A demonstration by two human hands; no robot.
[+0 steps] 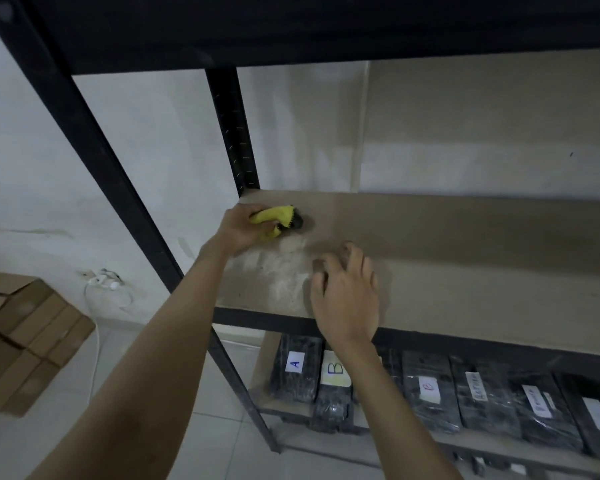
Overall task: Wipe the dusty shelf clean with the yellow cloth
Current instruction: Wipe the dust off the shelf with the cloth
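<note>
The left hand (pixel 240 229) grips a bunched yellow cloth (pixel 272 220), fingers curled round it, and holds it down on the far left part of the dusty, pale brown board shelf (pixel 465 258), close to the black perforated metal upright (pixel 232 129) at the rear corner. The dark-edged end of the cloth sticks out to the right of the fist and touches the board. Just near of the cloth, a patch of lighter, whitish dust (pixel 278 275) streaks the shelf surface towards its front edge.

The right hand (pixel 345 292) rests on the shelf to the right of the dust patch, near the front edge, holding nothing; its fingers are bent loosely with the tips on the board. The two hands are apart, the left farther in than the right.

The shelf sits in a black metal rack whose front post (pixel 94 143) slants down the left side. On the lower shelf stand dark wrapped packs with white paper labels (pixel 426 389), the leftmost marked A and the next B. To the left, brown cardboard boxes (pixel 25 337) are stacked on the tiled floor, and a white cable (pixel 101 289) hangs against the white wall.
</note>
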